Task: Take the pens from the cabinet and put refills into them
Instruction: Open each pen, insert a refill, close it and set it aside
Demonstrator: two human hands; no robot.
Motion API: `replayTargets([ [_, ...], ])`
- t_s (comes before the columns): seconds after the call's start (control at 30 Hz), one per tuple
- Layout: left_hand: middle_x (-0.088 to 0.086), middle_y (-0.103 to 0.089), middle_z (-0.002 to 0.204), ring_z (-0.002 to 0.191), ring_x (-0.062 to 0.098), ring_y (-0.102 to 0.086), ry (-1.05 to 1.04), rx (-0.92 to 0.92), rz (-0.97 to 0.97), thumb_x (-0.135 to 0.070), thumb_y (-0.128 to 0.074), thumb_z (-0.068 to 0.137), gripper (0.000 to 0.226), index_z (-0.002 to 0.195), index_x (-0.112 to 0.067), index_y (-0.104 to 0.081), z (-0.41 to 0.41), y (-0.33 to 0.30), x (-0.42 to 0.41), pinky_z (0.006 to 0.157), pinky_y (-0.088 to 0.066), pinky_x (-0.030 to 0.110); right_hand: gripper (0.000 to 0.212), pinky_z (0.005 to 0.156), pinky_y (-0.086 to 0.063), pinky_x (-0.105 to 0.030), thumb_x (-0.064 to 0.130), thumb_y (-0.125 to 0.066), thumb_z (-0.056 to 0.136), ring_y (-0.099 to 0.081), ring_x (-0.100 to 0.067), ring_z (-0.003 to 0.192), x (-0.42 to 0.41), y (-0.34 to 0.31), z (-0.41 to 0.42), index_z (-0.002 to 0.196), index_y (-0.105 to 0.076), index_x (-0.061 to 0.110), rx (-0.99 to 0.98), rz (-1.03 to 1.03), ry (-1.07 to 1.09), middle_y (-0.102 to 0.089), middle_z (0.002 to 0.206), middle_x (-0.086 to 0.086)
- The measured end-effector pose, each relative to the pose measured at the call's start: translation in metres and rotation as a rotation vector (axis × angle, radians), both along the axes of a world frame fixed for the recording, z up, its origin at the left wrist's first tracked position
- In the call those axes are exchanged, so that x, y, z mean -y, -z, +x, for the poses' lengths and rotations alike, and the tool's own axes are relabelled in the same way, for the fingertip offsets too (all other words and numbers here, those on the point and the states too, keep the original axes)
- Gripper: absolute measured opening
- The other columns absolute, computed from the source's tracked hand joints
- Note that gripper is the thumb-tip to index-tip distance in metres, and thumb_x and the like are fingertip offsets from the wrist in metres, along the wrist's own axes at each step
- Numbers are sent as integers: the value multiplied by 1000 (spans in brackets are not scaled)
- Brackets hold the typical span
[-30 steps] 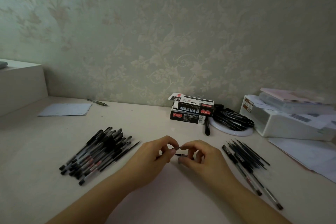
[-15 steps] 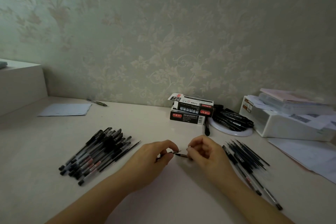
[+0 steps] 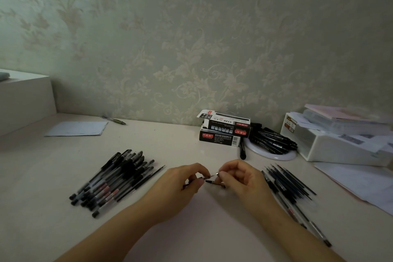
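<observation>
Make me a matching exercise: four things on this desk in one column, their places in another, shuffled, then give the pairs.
Things:
1. pile of capped pens
2. loose green pen
3. stacked pen boxes
4. white organizer box

Places:
A. far right, by the wall, papers on top
B. centre back, beside the white plate of black pens
C. left of the hands, near the front
D. back left, by the wall, behind the sheet of paper

Pairs: 1-C, 2-D, 3-B, 4-A
</observation>
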State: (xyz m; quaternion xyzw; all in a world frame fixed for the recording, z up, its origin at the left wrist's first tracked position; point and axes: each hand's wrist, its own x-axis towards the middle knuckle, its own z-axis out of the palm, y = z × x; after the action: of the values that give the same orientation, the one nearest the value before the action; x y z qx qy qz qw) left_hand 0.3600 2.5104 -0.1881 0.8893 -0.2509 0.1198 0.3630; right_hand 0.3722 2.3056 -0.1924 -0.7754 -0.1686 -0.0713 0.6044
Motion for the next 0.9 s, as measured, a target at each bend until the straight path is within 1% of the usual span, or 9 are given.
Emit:
replayTargets([
  [0.17, -13, -60, 75, 63, 2, -52, 19, 14, 13, -28, -52, 96, 16, 104, -39, -59, -1, 1, 1, 56, -35, 9, 7, 78, -51, -25, 16, -67, 91, -72, -11, 83, -3, 1, -3, 92, -68, 22, -19, -80, -60, -77, 84, 1],
  [0.33, -15, -60, 75, 63, 0, -53, -15, 8, 12, -31, -50, 96, 16, 103, -42, -58, 0, -1, 0, 58, -37, 10, 11, 81, -52, -28, 14, -69, 90, -72, -10, 82, -1, -1, -2, 89, -69, 26, 11, -45, 5, -77, 83, 2],
  [0.43, -13, -60, 75, 60, 1, -52, 5, -6, 8, -30, -51, 96, 16, 103, -42, -58, -1, -1, 2, 56, -36, 10, 14, 79, -52, -28, 15, -69, 90, -72, -11, 82, -1, 1, -3, 88, -69, 29, 6, -77, -26, -77, 84, 2],
  [0.53, -12, -61, 75, 58, 2, -51, 19, -5, 4, -29, -52, 96, 14, 103, -40, -57, -2, -1, 3, 54, -35, 10, 17, 81, -55, -32, 17, -68, 91, -72, -12, 86, -2, 1, -3, 89, -68, 34, 11, -116, -56, -77, 86, 3],
  [0.67, -13, -63, 75, 57, 4, -51, 21, -22, -10, -30, -54, 95, 10, 101, -38, -55, -3, -1, 4, 52, -35, 10, 18, 79, -53, -27, 18, -69, 90, -72, -11, 87, -2, 1, -3, 91, -69, 36, 13, -125, -74, -77, 88, 3],
  [0.77, -15, -62, 73, 61, 4, -53, 11, 10, 25, -31, -55, 94, 7, 97, -36, -57, -3, -1, 4, 55, -36, 10, 17, 79, -51, -26, 20, -71, 88, -71, -11, 87, -1, 1, -2, 92, -70, 37, 11, -147, -86, -77, 87, 4],
  [0.9, -25, -56, 74, 69, -6, -53, 9, 59, 57, -32, -56, 94, 6, 96, -35, -60, -4, -2, 5, 58, -35, 7, 14, 78, -51, -23, 22, -71, 89, -71, -10, 85, -1, 1, -2, 91, -70, 37, 17, -164, -86, -76, 85, 4],
])
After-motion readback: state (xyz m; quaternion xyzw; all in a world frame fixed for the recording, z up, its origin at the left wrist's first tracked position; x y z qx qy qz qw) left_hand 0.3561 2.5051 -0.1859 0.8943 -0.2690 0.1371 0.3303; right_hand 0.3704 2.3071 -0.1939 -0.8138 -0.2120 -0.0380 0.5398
